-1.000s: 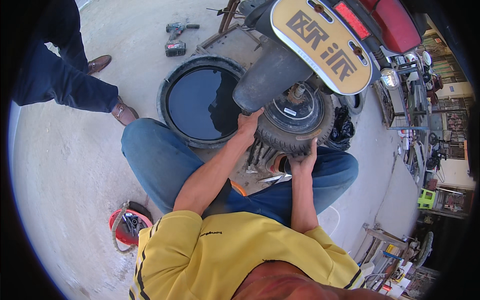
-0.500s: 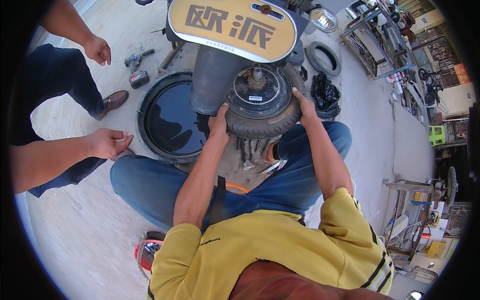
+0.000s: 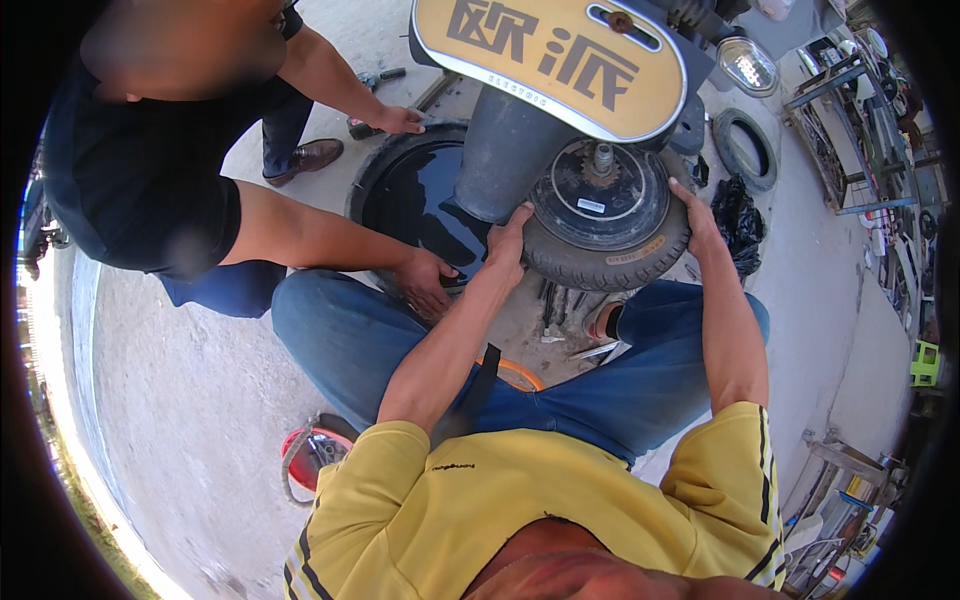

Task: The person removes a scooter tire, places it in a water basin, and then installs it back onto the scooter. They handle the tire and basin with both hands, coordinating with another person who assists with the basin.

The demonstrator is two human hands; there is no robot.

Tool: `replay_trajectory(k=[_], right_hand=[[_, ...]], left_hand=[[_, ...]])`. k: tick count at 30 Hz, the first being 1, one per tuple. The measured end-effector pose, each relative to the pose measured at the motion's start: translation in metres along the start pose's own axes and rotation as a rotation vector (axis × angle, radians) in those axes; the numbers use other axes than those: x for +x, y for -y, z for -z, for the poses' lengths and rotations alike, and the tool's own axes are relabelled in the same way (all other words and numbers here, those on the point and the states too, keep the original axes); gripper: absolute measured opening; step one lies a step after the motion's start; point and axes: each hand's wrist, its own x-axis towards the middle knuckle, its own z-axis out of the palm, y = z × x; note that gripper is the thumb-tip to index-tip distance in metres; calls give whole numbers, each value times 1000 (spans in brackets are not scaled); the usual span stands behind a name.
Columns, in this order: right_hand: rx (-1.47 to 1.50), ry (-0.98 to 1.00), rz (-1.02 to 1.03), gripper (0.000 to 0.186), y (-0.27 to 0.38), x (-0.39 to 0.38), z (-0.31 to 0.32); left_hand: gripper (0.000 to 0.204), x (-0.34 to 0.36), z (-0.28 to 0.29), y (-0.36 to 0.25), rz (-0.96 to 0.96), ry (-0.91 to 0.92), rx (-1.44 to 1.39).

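Between my knees a scooter wheel (image 3: 632, 272) lies tilted, its black hub motor and axle facing up. My left hand (image 3: 508, 242) grips the tyre's left edge. On the opposite side, my right hand (image 3: 697, 212) presses against the tyre with the thumb on top. A yellow scooter panel (image 3: 560, 60) with a dark grey fender (image 3: 505, 150) overhangs the wheel from above. Left of it stands a round black basin (image 3: 357, 190) of dark liquid. A co-worker's two hands, one far (image 3: 402, 121) and one near (image 3: 425, 283), are at the basin's rim.
A bare tyre (image 3: 722, 140) and a black plastic bag (image 3: 738, 225) lie to the right. Several tools (image 3: 552, 310) rest on the floor below the wheel. A red container (image 3: 312, 452) sits by my left side. Metal racks (image 3: 845, 130) line the far right.
The co-worker has leaned in and brought both hands down to the basin. My hands keep their hold on the wheel. The whole view has shifted, so the scene sits farther right.
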Motion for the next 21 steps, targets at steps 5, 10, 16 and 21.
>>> replay_trajectory(k=[5,10,16,21], right_hand=[[-68,-51,31,76,3,-12,-16],[-72,-74,29,80,4,-13,-17],[4,5,34,69,-6,-9,-8],[5,21,82,66,-17,5,8]], left_hand=[[80,-5,2,-3,-14,-8,12],[89,-9,5,-7,-16,44,51],[85,-25,-6,-15,-56,-6,158],[68,-25,-8,-13,-42,-53,166]])
